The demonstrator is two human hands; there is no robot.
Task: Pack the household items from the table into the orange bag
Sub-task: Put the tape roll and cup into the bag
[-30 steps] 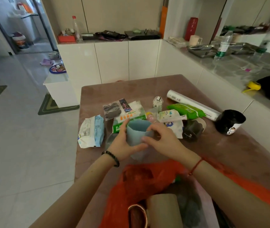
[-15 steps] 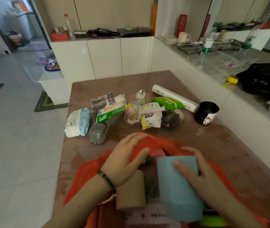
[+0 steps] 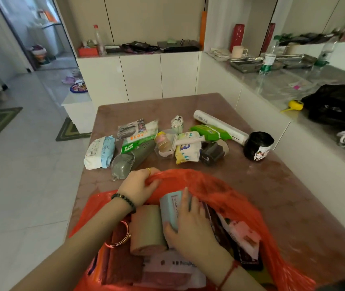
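Observation:
The orange bag (image 3: 226,192) lies open at the near edge of the brown table (image 3: 293,196). My left hand (image 3: 138,185) pinches the bag's far rim and holds it up. My right hand (image 3: 190,227) is inside the bag, fingers wrapped on a light blue box (image 3: 170,208) that stands beside a tan roll (image 3: 146,229). More packets and a dark red item lie in the bag. On the table beyond wait a white-blue wipes pack (image 3: 99,152), a grey pouch (image 3: 129,159), a green pack (image 3: 210,132), a white roll (image 3: 220,124) and a black roll (image 3: 258,145).
White cabinets (image 3: 146,76) stand behind the table. A counter (image 3: 282,89) along the right holds bottles, metal trays and a black bag (image 3: 337,103). Tiled floor with green mats (image 3: 71,131) lies to the left, past the table's left edge.
My right hand carried the light blue box from above the table down into the bag. My left hand let go of the box and took hold of the bag's rim.

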